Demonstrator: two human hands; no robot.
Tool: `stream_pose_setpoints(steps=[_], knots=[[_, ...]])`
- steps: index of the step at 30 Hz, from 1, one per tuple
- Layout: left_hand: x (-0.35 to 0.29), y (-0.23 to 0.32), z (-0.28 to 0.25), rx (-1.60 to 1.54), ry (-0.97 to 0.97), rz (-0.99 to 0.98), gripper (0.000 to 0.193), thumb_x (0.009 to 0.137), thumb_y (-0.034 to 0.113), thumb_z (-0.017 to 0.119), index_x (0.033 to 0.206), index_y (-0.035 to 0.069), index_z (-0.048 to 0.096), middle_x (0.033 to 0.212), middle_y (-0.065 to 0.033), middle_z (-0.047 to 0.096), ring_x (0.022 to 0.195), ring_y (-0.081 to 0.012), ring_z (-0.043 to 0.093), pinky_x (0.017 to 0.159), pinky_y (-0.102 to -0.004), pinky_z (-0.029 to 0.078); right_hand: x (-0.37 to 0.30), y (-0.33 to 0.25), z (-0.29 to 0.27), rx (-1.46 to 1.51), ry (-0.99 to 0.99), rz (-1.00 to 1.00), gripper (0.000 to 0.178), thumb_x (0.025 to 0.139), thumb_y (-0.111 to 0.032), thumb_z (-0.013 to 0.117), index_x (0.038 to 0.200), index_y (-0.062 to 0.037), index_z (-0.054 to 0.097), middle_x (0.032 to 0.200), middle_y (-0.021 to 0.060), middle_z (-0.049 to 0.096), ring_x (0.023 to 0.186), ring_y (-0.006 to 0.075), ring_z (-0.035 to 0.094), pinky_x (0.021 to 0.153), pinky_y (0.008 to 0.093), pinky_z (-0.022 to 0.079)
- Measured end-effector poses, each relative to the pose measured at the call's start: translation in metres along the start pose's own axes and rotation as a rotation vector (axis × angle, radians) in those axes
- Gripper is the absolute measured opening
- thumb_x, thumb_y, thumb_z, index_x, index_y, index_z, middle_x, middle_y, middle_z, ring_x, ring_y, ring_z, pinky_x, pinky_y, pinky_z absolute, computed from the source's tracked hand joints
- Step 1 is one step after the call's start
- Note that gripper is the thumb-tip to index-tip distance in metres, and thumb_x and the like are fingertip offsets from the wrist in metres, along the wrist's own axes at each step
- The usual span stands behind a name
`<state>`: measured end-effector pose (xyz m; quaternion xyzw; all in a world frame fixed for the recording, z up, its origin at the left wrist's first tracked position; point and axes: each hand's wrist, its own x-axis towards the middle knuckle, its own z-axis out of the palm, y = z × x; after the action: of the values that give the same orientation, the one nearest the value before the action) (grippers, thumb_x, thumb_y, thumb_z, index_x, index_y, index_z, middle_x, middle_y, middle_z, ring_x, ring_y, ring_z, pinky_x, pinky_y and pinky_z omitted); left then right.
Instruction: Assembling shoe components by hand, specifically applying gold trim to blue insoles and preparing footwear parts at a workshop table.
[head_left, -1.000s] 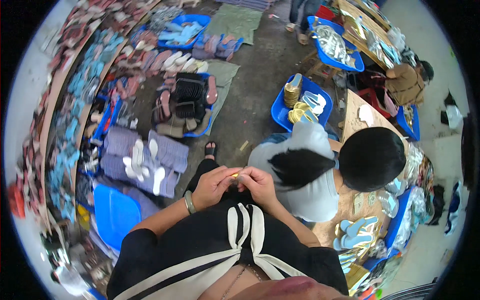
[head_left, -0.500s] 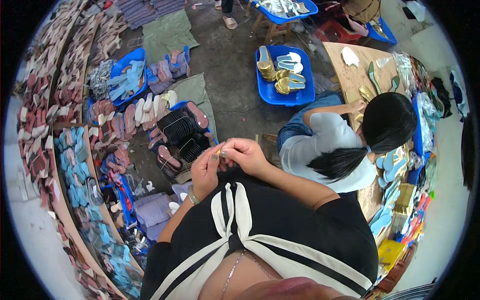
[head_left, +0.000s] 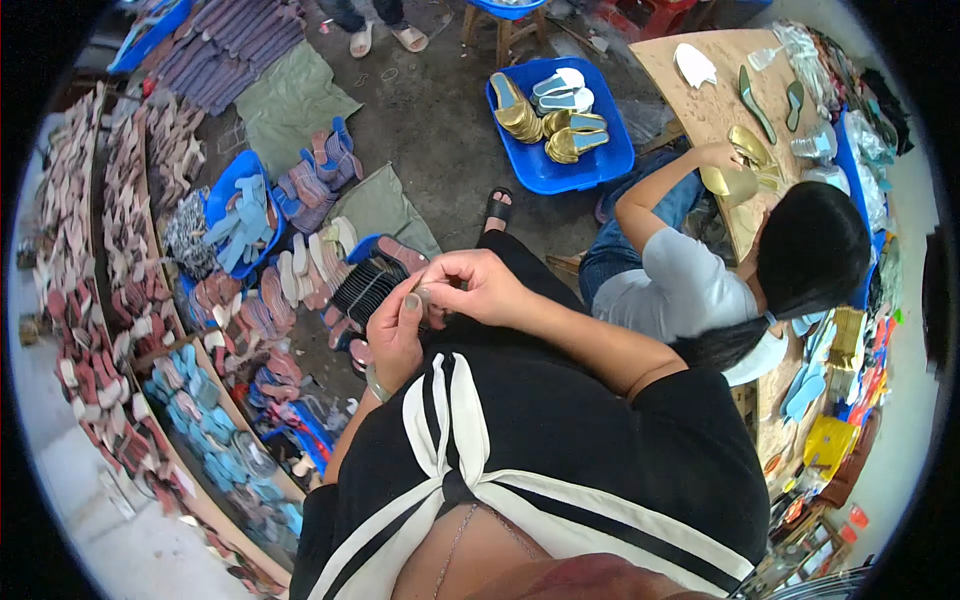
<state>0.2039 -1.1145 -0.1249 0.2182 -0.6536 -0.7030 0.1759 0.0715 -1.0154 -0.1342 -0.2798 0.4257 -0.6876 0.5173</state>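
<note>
My left hand (head_left: 397, 330) and my right hand (head_left: 476, 288) meet in front of my body, fingertips pinched together. Whatever lies between them is too small to make out. Just beyond them on the floor stands a stack of black-edged soles (head_left: 370, 293), partly hidden by my hands. Pale and pink shoe soles (head_left: 300, 262) lie in rows left of that stack.
At right a co-worker (head_left: 690, 270) sits at a wooden table (head_left: 690, 110), handling gold pieces (head_left: 748, 148). A blue tub (head_left: 600, 178) holds gold and white slippers. Shelves of soles (head_left: 140, 230) line the left. A blue basin (head_left: 262, 170) holds light-blue pieces.
My view has shifted, and my foot in a black sandal now shows. My hands stay pinched together. The co-worker's arm has reached out over the table. More of a standing person's feet appears.
</note>
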Motion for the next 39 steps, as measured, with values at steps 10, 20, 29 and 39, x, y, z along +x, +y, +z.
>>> stream_pose_setpoints(steps=[10,20,29,39], knots=[[0.224,0.015,0.026,-0.157,-0.014,-0.2,0.029,0.096,0.02,0.042,0.103,-0.003,0.057,0.092,-0.0069,0.062,0.081,-0.0111,0.058,0.076,-0.0237,0.045,0.123,-0.095,-0.121,-0.275,0.185,-0.12,0.011,0.081,-0.009,0.061,0.072,-0.003,0.059,0.063,-0.0006,0.058,0.057,0.0044,0.052,0.052,0.0221,0.041],[0.412,-0.002,-0.009,-0.654,0.137,-0.318,0.024,0.095,0.024,0.047,0.107,0.003,0.054,0.077,-0.0051,0.056,0.072,-0.0146,0.056,0.067,-0.0266,0.048,0.16,-0.147,-0.196,-0.474,0.199,-0.21,0.014,0.081,-0.012,0.063,0.073,-0.0014,0.057,0.066,0.0009,0.055,0.06,0.0077,0.05,0.055,0.024,0.041],[0.58,-0.124,-0.203,-0.699,0.484,-0.305,0.017,0.092,0.026,0.055,0.099,0.011,0.056,0.077,0.0,0.057,0.072,-0.0126,0.056,0.066,-0.0287,0.049,0.143,-0.193,-0.324,0.189,0.795,-0.623,0.012,0.086,-0.015,0.056,0.083,-0.0035,0.056,0.068,0.0042,0.056,0.058,0.013,0.052,0.052,0.024,0.042],[0.671,-0.153,-0.414,-0.342,0.965,-0.135,0.01,0.087,0.013,0.048,0.087,0.006,0.054,0.075,-0.0078,0.058,0.066,-0.02,0.058,0.061,-0.031,0.049,0.108,-0.283,-0.483,0.303,1.522,-1.051,0.02,0.089,-0.02,0.053,0.097,-0.0036,0.06,0.097,0.0075,0.064,0.091,0.0179,0.062,0.067,0.0251,0.051]])
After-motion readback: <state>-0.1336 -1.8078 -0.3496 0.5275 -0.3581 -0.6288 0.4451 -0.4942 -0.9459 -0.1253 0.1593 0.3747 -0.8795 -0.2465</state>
